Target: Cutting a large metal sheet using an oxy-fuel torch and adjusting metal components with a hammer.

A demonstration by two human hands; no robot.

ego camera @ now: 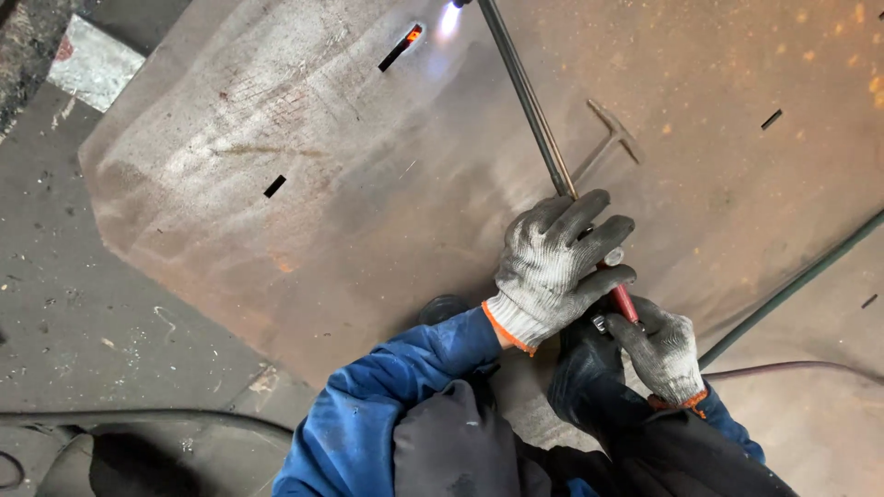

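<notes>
Left hand (552,262), gloved, was wrapped around the cutting torch (539,129) at mid-shaft. Right hand (665,350), gloved, gripped its red handle end just below. Torch ran diagonally up over the rusty steel plate (322,184); flame (450,17) burned at the tip beside a glowing slot (401,46). Hoses (792,290) trailed right

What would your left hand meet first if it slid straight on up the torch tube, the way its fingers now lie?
Probably nothing on the tube before the flame; the left hand has a free run. The hammer lies just aside.
</notes>
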